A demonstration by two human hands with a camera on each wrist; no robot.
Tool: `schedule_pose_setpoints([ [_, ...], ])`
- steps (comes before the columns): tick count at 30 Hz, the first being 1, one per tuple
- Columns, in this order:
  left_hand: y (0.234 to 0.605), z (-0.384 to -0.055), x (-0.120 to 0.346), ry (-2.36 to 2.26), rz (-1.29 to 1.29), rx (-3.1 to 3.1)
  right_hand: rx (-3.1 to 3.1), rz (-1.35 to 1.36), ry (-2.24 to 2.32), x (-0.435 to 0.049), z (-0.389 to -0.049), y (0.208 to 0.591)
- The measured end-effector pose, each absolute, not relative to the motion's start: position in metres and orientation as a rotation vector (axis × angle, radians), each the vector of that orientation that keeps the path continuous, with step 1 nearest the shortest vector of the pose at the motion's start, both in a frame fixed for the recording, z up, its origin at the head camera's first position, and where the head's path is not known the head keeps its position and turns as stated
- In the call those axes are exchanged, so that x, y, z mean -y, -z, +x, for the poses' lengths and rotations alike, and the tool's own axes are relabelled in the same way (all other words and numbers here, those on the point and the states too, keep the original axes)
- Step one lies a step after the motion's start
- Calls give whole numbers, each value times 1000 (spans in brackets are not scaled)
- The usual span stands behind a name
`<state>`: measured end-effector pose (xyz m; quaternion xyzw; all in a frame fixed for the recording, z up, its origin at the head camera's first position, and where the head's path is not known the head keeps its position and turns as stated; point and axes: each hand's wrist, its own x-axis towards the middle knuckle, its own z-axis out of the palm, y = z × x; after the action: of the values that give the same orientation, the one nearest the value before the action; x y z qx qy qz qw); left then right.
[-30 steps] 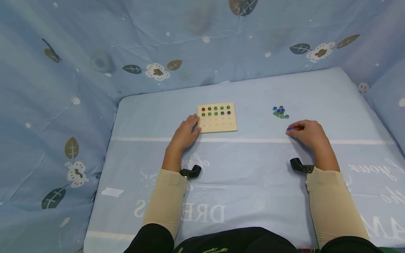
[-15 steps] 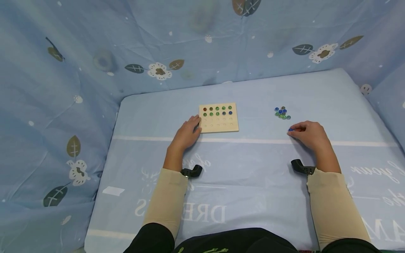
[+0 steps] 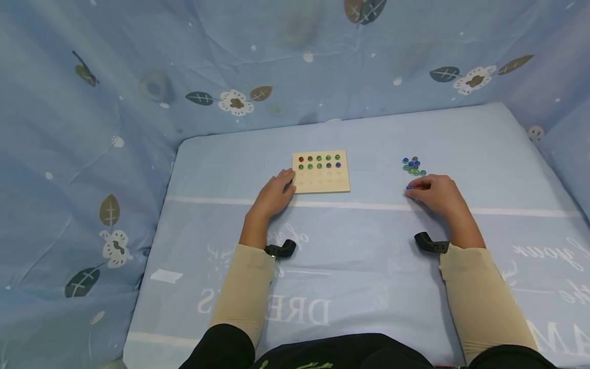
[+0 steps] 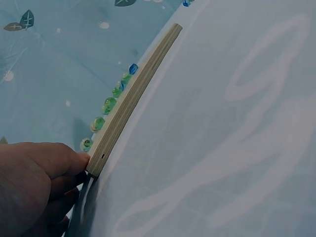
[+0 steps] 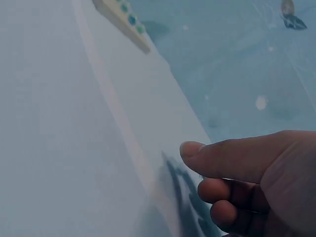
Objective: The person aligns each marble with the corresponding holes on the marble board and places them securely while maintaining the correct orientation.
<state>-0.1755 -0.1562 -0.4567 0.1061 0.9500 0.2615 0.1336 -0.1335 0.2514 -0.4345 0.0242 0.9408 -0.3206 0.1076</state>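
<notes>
A pale wooden board with rows of round hollows lies on the table, its two far rows filled with red-brown, green and blue marbles. My left hand rests against the board's left edge, fingers fairly straight, thumb at the near corner. In the left wrist view, the thumb of the left hand touches the end of the board. Right of the board, my right hand pinches a blue marble between thumb and fingers. The right wrist view hides that marble behind the thumb of the right hand.
A loose cluster of green, blue and brownish marbles lies just beyond the right hand. The table has a pale blue printed cloth, with a patterned blue curtain behind it. A white patch is at the left.
My right hand has shifted left with the blue marble, toward the board. The left hand stays at the board's edge. The head view has shifted slightly.
</notes>
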Motion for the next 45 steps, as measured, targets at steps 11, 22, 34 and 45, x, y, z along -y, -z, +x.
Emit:
schedule_pose_setpoints([
  [11, 458, -178, 163, -742, 381, -2766, -2726, -117, 1015, -175, -159, 429],
  [22, 458, -177, 163, -725, 447, -2797, -2699, -332, 1099, -96, -176, 431],
  [34, 454, -179, 162, -692, 451, -2785, -2802, -516, 1167, -43, -193, 436],
  [45, 455, -176, 161, -689, 482, -2770, -2825, -493, 1139, -20, -205, 455],
])
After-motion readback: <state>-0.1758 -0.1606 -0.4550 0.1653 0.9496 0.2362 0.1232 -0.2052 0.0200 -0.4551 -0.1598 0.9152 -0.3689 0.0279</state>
